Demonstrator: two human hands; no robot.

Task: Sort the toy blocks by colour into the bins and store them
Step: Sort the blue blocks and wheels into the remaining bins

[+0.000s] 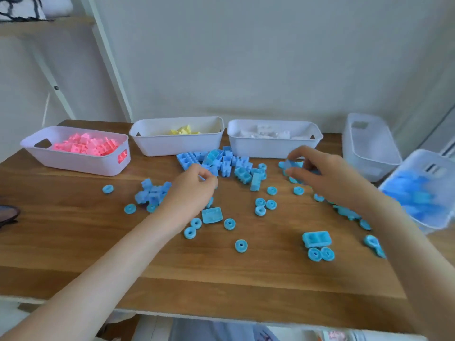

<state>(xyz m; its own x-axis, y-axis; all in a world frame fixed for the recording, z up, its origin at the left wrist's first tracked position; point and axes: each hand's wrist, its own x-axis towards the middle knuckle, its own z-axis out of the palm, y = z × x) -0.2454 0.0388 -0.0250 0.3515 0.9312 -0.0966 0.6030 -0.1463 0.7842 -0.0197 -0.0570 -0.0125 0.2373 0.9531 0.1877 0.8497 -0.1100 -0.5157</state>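
Note:
Several blue blocks and blue rings (241, 245) lie scattered over the wooden table (73, 242), with a heap of blue blocks (221, 162) near the back. My left hand (189, 190) is curled over the blocks in the middle, fingertips pinched on a small blue piece. My right hand (317, 173) pinches a blue block (290, 164) just above the table. A bin with blue blocks (423, 193) sits tilted at the right edge. Along the back stand a bin of pink blocks (73, 151), a bin of yellow blocks (177, 136) and a bin of white blocks (273, 139).
An empty translucent bin (369, 146) stands at the back right. A white shelf frame (108, 57) rises at the back left beside the wall. A dark object (8, 214) lies at the left table edge. The table's front edge runs across the lower view.

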